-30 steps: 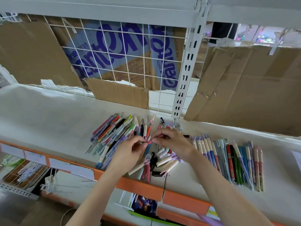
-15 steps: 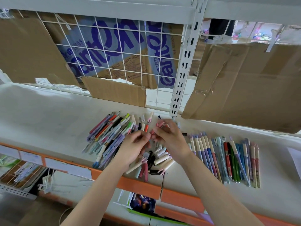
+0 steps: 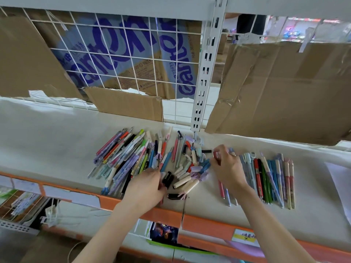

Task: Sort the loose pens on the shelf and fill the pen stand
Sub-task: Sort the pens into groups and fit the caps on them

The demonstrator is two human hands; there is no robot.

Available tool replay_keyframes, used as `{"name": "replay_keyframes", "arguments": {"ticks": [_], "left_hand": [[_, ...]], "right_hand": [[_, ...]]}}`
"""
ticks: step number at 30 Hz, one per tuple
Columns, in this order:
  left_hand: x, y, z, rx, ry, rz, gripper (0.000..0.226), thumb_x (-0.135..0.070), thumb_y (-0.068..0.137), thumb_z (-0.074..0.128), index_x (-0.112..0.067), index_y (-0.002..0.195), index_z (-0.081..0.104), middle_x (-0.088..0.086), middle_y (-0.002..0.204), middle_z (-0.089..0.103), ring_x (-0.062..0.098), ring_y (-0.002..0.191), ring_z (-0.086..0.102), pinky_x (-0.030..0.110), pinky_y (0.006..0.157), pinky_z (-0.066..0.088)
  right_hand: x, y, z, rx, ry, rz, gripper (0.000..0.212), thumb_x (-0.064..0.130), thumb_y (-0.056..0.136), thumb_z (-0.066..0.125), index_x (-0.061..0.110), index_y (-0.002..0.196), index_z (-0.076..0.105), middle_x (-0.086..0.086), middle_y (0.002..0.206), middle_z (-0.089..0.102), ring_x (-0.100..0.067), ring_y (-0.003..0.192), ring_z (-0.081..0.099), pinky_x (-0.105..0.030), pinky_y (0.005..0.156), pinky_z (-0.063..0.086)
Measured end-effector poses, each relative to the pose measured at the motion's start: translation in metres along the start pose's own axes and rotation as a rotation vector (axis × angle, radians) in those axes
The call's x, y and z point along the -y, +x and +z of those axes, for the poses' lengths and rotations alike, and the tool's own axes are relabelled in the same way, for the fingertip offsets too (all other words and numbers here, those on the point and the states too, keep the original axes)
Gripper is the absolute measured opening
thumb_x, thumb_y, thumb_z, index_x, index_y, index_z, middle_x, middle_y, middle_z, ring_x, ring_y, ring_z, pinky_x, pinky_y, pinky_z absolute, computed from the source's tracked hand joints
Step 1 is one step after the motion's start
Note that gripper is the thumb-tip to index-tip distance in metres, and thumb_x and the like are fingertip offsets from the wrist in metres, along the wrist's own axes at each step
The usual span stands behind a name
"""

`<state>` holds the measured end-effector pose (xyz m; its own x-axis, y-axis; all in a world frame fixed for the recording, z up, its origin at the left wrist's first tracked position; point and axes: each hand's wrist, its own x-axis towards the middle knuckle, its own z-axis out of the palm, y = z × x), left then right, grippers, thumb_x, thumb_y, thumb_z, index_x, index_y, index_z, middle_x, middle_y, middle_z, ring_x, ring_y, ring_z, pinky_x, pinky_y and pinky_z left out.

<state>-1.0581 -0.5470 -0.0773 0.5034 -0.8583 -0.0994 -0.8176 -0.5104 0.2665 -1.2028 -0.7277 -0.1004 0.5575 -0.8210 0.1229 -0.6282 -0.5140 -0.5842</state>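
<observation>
Loose pens [image 3: 131, 158] lie in a mixed heap on the white shelf [image 3: 47, 141], with caps and short pieces [image 3: 187, 182] beside them. A sorted row of pens [image 3: 269, 179] lies side by side at the right. My left hand [image 3: 146, 185] reaches into the caps, thumb and curled fingers pinching a black cap [image 3: 168, 178]. My right hand [image 3: 228, 166] pinches a pink-red pen [image 3: 221, 188] and holds it down at the left end of the sorted row. No pen stand is in view.
Cardboard sheets [image 3: 281, 92] and a white wire grid [image 3: 133, 59] back the shelf, split by a slotted white upright [image 3: 204, 73]. An orange price rail [image 3: 209, 224] runs along the front edge. A white sheet of paper [image 3: 341, 179] lies at the far right.
Both hands held the pink-red pen together over the heap. Now they have parted: the right hand carried the pen right to the sorted row, the left dropped to the caps.
</observation>
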Motion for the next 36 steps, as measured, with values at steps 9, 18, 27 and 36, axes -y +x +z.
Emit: {"name": "replay_keyframes", "arguments": {"ticks": [9, 18, 27, 36], "left_hand": [[0.002, 0.025, -0.005, -0.004, -0.406, -0.073, 0.017, -0.035, 0.090, 0.058, -0.020, 0.098, 0.058, -0.009, 0.095, 0.060, 0.008, 0.087, 0.057, 0.022, 0.077, 0.046], [-0.009, 0.112, -0.010, -0.133, -0.230, -0.045, 0.023, -0.031, 0.090, 0.059, -0.010, 0.081, 0.065, 0.008, 0.084, 0.068, 0.021, 0.074, 0.062, 0.030, 0.064, 0.045], [-0.006, 0.123, -0.006, 0.092, -0.125, -0.079, 0.032, -0.031, 0.087, 0.063, -0.004, 0.070, 0.061, -0.001, 0.050, 0.040, 0.011, 0.043, 0.037, 0.025, 0.052, 0.037], [-0.015, 0.113, -0.012, 0.121, -0.054, -0.047, 0.028, -0.019, 0.088, 0.054, -0.017, 0.061, 0.048, -0.002, 0.058, 0.043, 0.017, 0.060, 0.049, 0.023, 0.053, 0.039]], "right_hand": [[0.006, -0.004, -0.009, 0.039, -0.235, -0.039, 0.023, 0.019, 0.091, 0.052, 0.012, 0.112, 0.056, -0.008, 0.113, 0.049, -0.027, 0.103, 0.051, -0.027, 0.071, 0.034], [0.073, -0.022, 0.036, 0.290, -0.080, -0.388, 0.020, 0.030, 0.090, 0.056, 0.011, 0.093, 0.063, -0.002, 0.097, 0.053, -0.019, 0.098, 0.049, -0.035, 0.080, 0.048], [0.077, -0.017, 0.030, 0.399, -0.097, -0.239, 0.021, 0.027, 0.092, 0.051, 0.018, 0.073, 0.048, 0.002, 0.087, 0.043, -0.016, 0.082, 0.048, -0.026, 0.065, 0.038], [0.052, 0.006, 0.007, 0.229, 0.467, 0.145, 0.014, 0.022, 0.091, 0.059, 0.016, 0.079, 0.062, 0.005, 0.061, 0.059, -0.006, 0.046, 0.048, -0.015, 0.045, 0.039]]}}
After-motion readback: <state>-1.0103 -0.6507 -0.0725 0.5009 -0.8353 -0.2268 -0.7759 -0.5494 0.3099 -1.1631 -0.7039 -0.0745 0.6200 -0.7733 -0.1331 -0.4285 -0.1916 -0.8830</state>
